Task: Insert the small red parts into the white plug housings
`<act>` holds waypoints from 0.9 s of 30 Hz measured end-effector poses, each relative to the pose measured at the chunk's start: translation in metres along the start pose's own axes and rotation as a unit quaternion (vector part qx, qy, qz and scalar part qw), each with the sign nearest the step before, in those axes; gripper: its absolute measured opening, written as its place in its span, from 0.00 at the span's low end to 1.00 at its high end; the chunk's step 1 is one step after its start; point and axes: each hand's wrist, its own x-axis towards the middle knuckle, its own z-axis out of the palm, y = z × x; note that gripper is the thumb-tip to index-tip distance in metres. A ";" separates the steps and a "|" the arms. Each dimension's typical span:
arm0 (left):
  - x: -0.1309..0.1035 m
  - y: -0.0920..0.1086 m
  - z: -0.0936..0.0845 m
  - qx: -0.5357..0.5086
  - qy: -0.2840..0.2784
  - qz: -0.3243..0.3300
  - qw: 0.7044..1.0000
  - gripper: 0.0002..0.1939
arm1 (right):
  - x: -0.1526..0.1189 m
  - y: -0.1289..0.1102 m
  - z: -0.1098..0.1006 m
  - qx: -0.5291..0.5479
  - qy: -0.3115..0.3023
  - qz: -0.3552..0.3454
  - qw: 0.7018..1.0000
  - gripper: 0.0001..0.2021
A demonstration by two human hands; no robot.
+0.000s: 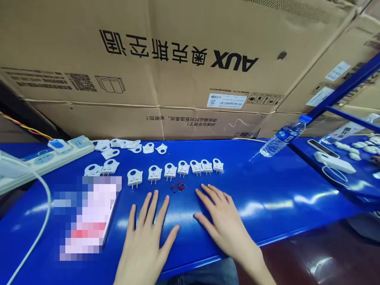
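Note:
My left hand (pixel 148 233) lies flat on the blue table (pixel 285 182), fingers spread and holding nothing. To its right, my right hand (pixel 221 219) also rests on the surface with its fingers stretched out. Just beyond my fingertips is a small cluster of red and black parts with thin wires (pixel 179 186), too small to name surely. Behind them stands a row of white two-pin plug pieces (pixel 170 171), each with a round hole at the top. Several white ring-topped pieces (pixel 148 148) lie farther back, near the cardboard.
A pixelated pink-white flat object (pixel 95 213) lies left of my left hand. At the far left are a power strip (pixel 80 144) and a white cable (pixel 44 194). A water bottle (pixel 282 136) leans at the right, before a large cardboard box (pixel 178 87). Blue shelf bars (pixel 341 91) cross the right side.

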 end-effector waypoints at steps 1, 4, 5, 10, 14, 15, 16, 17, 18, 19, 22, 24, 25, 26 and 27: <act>0.000 0.000 0.000 0.000 0.000 -0.002 1.000 0.36 | 0.004 0.009 -0.006 0.007 0.005 0.009 1.000 0.27; 0.000 0.000 -0.001 0.000 -0.001 -0.005 1.000 0.36 | 0.022 0.040 -0.025 -0.025 0.069 0.036 0.997 0.25; 0.000 0.000 -0.001 -0.001 0.000 -0.006 1.000 0.35 | 0.028 0.050 -0.029 -0.049 0.089 0.039 0.994 0.25; -0.002 0.000 -0.002 -0.008 0.012 -0.012 1.000 0.34 | 0.052 0.081 -0.031 -0.142 0.040 0.000 0.989 0.22; -0.003 0.000 -0.001 -0.026 0.008 -0.020 0.999 0.34 | 0.053 0.090 -0.023 -0.148 0.021 0.014 0.989 0.16; -0.003 0.000 -0.002 -0.033 0.005 -0.023 0.999 0.34 | 0.051 0.090 -0.023 -0.142 0.028 0.025 0.989 0.15; -0.003 -0.001 -0.002 -0.041 0.002 -0.027 0.999 0.34 | 0.048 0.089 -0.023 -0.134 0.037 0.035 0.990 0.14; -0.003 -0.001 -0.003 -0.051 -0.001 -0.030 0.998 0.34 | 0.045 0.086 -0.024 -0.122 0.051 0.044 0.990 0.13; -0.003 -0.002 -0.004 -0.060 -0.004 -0.033 0.998 0.34 | 0.041 0.080 -0.026 -0.105 0.071 0.050 0.991 0.12; -0.002 -0.003 -0.005 -0.070 -0.006 -0.034 0.997 0.33 | 0.037 0.072 -0.028 -0.084 0.091 0.051 0.991 0.12; -0.001 -0.006 -0.008 -0.114 -0.002 -0.035 0.993 0.31 | 0.023 0.034 -0.033 0.013 0.149 0.016 0.989 0.11; 0.000 -0.007 -0.010 -0.162 0.006 -0.043 0.986 0.30 | 0.016 0.003 -0.031 0.089 0.134 -0.044 0.986 0.11; 0.000 -0.008 -0.011 -0.187 0.011 -0.050 0.981 0.29 | 0.013 -0.011 -0.028 0.110 0.112 -0.083 0.984 0.11; -0.001 -0.009 -0.012 -0.210 0.015 -0.057 0.976 0.29 | 0.011 -0.023 -0.024 0.124 0.088 -0.104 0.983 0.11; -0.002 -0.009 -0.012 -0.225 0.019 -0.061 0.972 0.27 | 0.010 -0.033 -0.019 0.131 0.071 -0.123 0.981 0.10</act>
